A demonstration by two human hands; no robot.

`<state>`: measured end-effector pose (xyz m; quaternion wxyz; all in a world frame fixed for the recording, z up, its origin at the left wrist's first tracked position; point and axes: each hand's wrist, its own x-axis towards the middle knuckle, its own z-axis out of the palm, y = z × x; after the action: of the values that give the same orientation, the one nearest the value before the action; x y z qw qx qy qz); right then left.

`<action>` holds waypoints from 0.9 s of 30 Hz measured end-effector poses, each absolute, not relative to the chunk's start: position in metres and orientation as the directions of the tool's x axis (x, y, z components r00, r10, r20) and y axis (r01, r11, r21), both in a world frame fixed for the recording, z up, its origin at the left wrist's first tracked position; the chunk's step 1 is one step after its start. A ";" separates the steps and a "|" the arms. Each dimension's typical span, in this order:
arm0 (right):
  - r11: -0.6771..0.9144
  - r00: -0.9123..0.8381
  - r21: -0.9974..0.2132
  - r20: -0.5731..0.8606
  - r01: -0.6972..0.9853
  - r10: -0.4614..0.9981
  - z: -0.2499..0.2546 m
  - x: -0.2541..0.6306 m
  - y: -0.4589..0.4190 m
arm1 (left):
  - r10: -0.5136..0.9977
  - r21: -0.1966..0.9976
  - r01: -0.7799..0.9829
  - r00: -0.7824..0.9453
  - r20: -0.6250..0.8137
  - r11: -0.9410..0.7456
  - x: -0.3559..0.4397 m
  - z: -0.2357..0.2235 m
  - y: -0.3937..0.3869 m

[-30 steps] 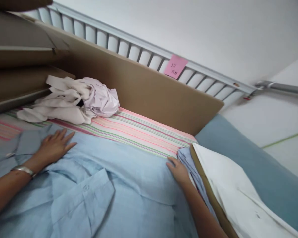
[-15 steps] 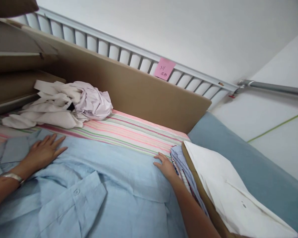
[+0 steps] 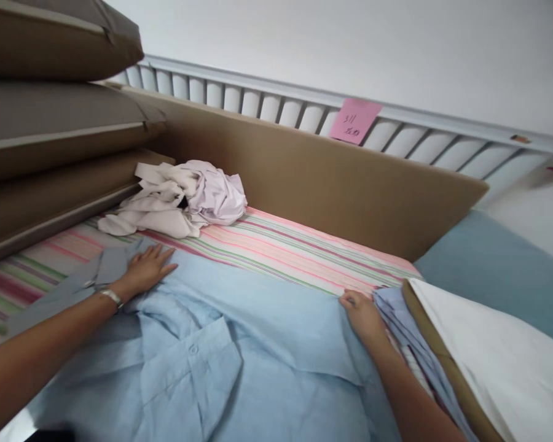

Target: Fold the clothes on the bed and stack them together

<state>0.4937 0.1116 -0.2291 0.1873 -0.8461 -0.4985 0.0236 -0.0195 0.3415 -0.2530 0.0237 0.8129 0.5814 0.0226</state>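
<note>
A light blue shirt point(image 3: 239, 344) lies spread flat across the near part of a striped sheet point(image 3: 286, 248), its chest pocket facing up and its collar toward the left edge. The left hand point(image 3: 147, 270) rests open, palm down and fingers spread, on the shirt near the collar, gripping nothing. The right hand point(image 3: 362, 313) sits at the shirt's right edge with fingers curled; it seems to pinch the cloth there, though the hold is not plain to see. Just beside it a stack of folded clothes point(image 3: 410, 331) leans against a white pillow point(image 3: 498, 362). A crumpled pale garment point(image 3: 188, 199) lies at the sheet's far left corner, before a cardboard panel point(image 3: 332, 178). The shirt looks thin, soft and light, likely to slide and wrinkle easily; seams, shoulders and hem probably give the surest hold.
</note>
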 end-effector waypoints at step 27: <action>-0.556 0.556 -0.049 -0.015 0.830 0.831 -0.253 0.482 0.093 | 0.743 0.250 0.733 0.665 -0.068 -0.633 0.097 -0.246 0.287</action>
<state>0.4824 0.0929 -0.2535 0.0180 -0.8819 -0.4707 0.0181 0.0970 0.2868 -0.2463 0.1293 0.9033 0.4085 0.0206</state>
